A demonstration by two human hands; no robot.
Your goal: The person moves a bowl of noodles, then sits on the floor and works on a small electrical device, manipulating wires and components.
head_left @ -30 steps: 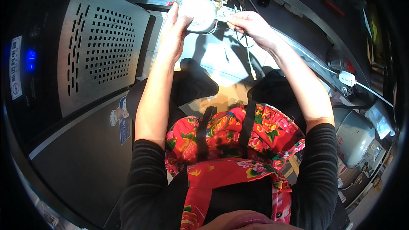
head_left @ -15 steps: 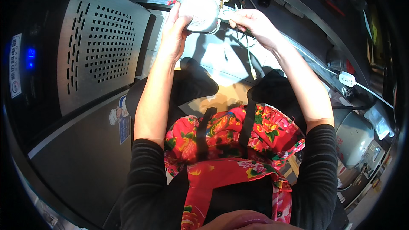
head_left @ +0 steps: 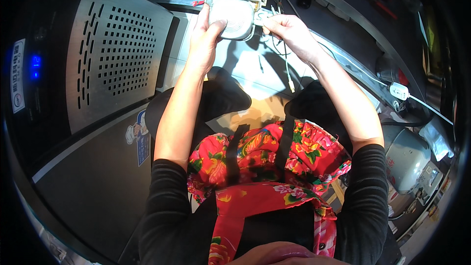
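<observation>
My left hand (head_left: 206, 41) grips a white plastic device (head_left: 235, 17) with a rounded body and a patch of small holes, its thumb lying across the front. Pale clips and a frame run along the device's far edge, and a small red piece (head_left: 197, 3) juts out at its left. At the device's right side, my right hand (head_left: 292, 30) pinches a small whitish part (head_left: 261, 16) between thumb and fingers. Whether that part is fixed to the device I cannot tell. Thin cables hang behind and below the right hand, one ending in a pale plug (head_left: 292, 86).
A metal cabinet with a perforated panel (head_left: 128, 49) stands close on the left. Along the right runs a dark shelf edge (head_left: 363, 17); a white socket block (head_left: 399, 91) on a cord and a grey rounded tank (head_left: 405, 159) are below it. A red floral apron (head_left: 260, 152) covers my lap.
Both hands and the device have shifted slightly to the right. The grip of each hand looks much the same.
</observation>
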